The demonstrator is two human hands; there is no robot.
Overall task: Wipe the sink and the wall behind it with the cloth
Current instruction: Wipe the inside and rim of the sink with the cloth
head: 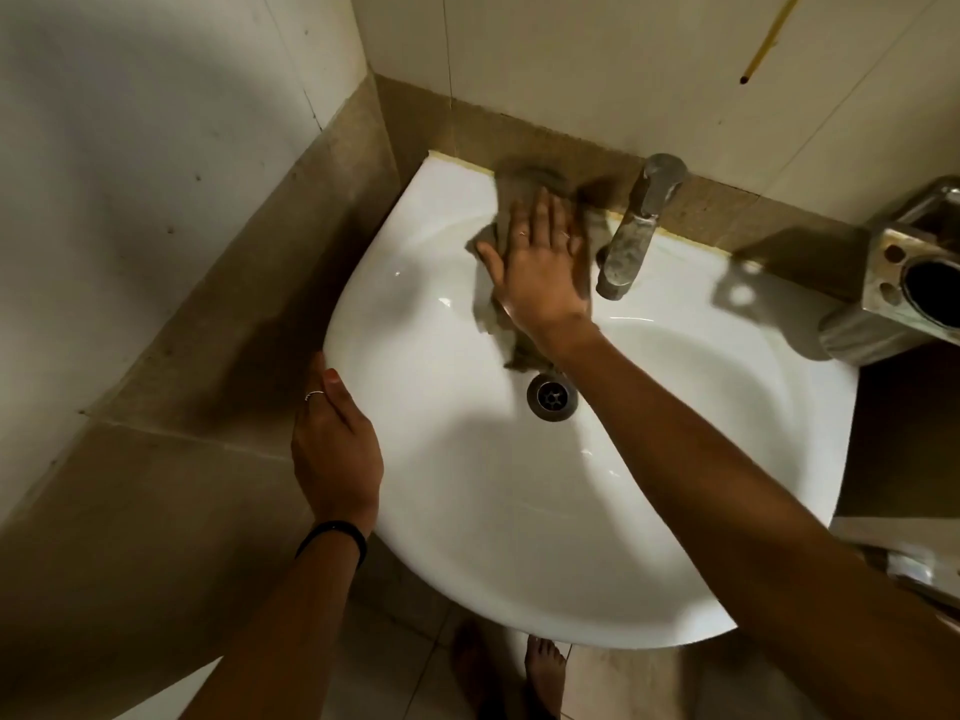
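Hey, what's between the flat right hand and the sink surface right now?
In the head view, the grey cloth lies between the right hand and the white sink, spread under palm and fingers, left of the tap.

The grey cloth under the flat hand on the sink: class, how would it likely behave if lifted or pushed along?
The grey cloth is rumpled and follows the sink curve, so it would probably hang limp if lifted. Pressed flat under the right hand, it likely slides easily over glossy ceramic, bunching ahead rather than rolling.
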